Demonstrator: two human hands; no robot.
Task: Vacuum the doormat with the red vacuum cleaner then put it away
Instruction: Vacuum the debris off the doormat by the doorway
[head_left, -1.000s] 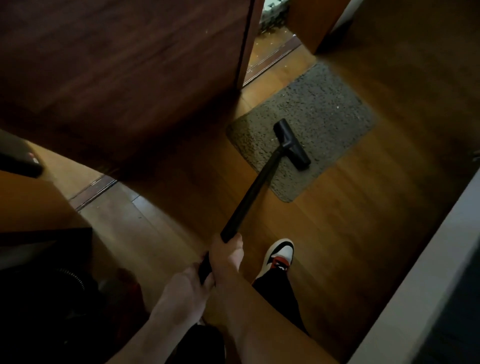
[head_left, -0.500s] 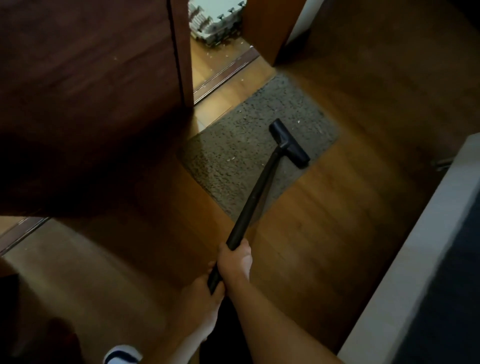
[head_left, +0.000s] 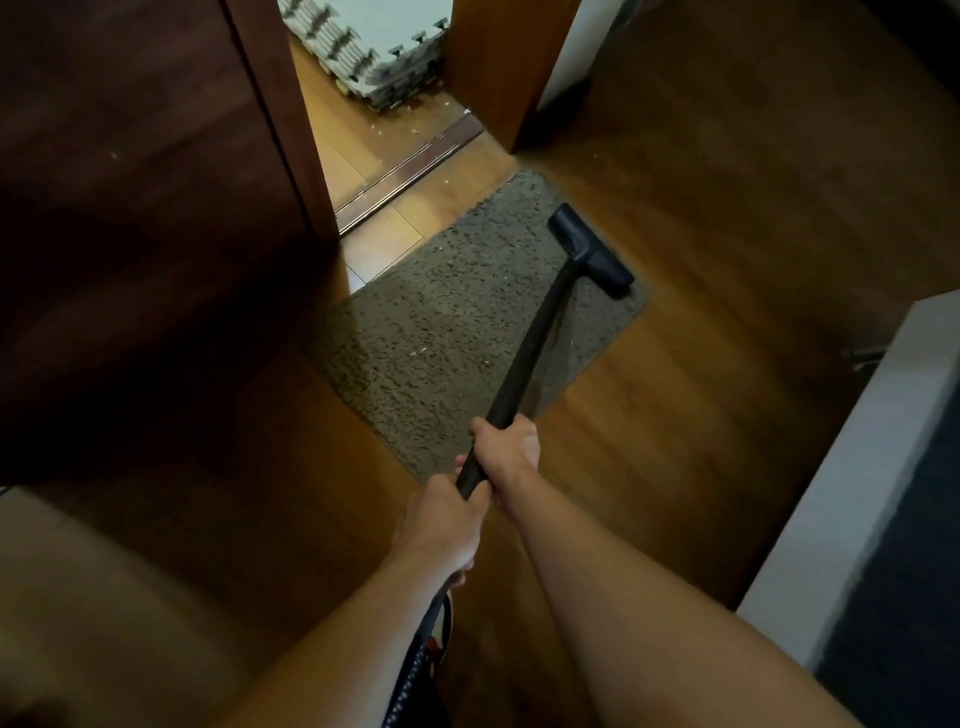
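Observation:
A grey-brown doormat (head_left: 447, 312) lies on the wooden floor in front of a doorway, with small pale crumbs on it. The black vacuum wand (head_left: 530, 353) slants up to its floor head (head_left: 589, 250), which rests on the mat's far right edge. My right hand (head_left: 506, 449) grips the wand higher up and my left hand (head_left: 441, 519) grips it just below. A black ribbed hose (head_left: 415, 660) runs down from my left hand. The red vacuum body is out of view.
A dark wooden door (head_left: 145, 208) stands at the left of the doorway. Stacked grey foam floor tiles (head_left: 374, 47) lie beyond the threshold rail (head_left: 415, 166). A white-edged piece of furniture (head_left: 857, 467) runs along the right.
The floor head has slid toward the mat's far right edge. My view has moved closer to the doorway, and both hands keep their grip on the wand.

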